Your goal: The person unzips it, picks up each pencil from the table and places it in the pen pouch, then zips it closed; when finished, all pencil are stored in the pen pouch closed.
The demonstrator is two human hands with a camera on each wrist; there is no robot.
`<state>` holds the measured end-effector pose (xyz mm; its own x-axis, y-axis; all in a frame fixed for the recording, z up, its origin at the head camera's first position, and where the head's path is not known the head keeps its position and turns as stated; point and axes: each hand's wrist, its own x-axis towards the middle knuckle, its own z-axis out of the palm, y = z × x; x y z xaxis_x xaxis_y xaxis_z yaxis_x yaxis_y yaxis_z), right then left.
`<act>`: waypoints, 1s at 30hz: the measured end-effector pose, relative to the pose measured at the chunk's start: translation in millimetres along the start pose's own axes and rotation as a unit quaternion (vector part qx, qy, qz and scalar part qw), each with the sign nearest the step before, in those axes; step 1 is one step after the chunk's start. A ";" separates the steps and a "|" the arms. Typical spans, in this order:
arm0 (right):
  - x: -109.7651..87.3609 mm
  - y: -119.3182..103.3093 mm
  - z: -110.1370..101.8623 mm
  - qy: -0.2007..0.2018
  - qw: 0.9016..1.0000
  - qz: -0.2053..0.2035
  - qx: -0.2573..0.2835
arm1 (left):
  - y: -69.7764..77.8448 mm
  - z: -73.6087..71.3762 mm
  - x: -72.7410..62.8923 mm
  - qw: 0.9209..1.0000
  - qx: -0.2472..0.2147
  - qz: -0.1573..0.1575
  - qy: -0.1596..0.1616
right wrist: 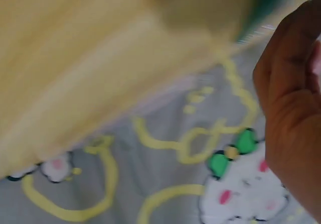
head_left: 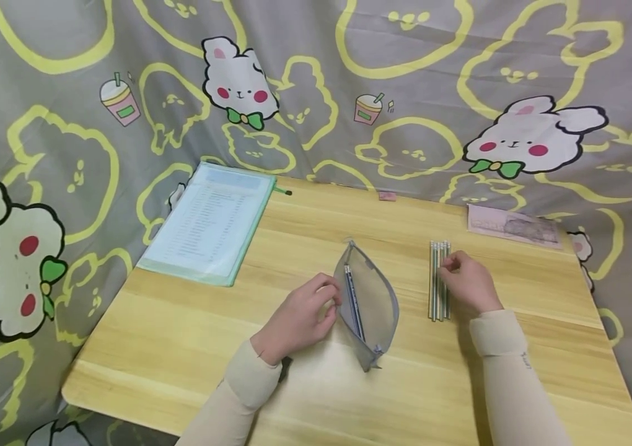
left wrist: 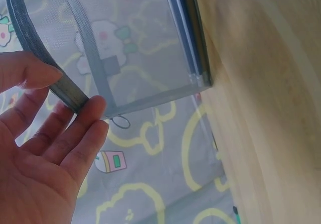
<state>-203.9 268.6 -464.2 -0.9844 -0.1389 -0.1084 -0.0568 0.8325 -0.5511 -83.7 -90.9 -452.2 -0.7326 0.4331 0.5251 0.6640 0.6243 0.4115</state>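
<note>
A grey mesh zip pencil case (head_left: pixel 376 291) stands on the table with its top spread apart. Blue pencils (head_left: pixel 355 303) lie inside along its left side, also seen through the mesh in the left wrist view. My left hand (head_left: pixel 302 316) pinches the zippered edge (left wrist: pixel 70 92) between thumb and fingers. To the right, several striped pencils (head_left: pixel 435 291) lie side by side in a row. The curled fingers of my right hand (head_left: pixel 472 282) are at the row's right side; whether they grip a pencil is hidden. In the right wrist view, that hand (right wrist: pixel 296 93) is partly cut off.
A clear folder with green edging (head_left: pixel 210 223) holds a printed sheet at the table's back left. A pink printed slip (head_left: pixel 513 226) lies at the back right, and a small pink piece (head_left: pixel 387 196) by the back edge. A patterned curtain (head_left: pixel 305 148) hangs behind the table (head_left: pixel 182 347).
</note>
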 end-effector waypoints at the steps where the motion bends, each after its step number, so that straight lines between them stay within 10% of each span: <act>1: 2.4 7.1 1.4 0.003 1.000 0.015 0.001 | 0.0 -0.2 -0.5 1.000 -0.002 -0.001 -0.001; 30: 13.7 14.0 11.1 0.015 0.999 0.036 -0.021 | -1.6 -3.2 -0.5 1.000 -0.003 -0.012 -0.010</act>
<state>-216.3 272.3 -482.6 -0.9906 -0.0624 -0.1214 0.0079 0.8616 -0.5076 -83.9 -94.2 -450.7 -0.7510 0.4316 0.4997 0.6473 0.6308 0.4279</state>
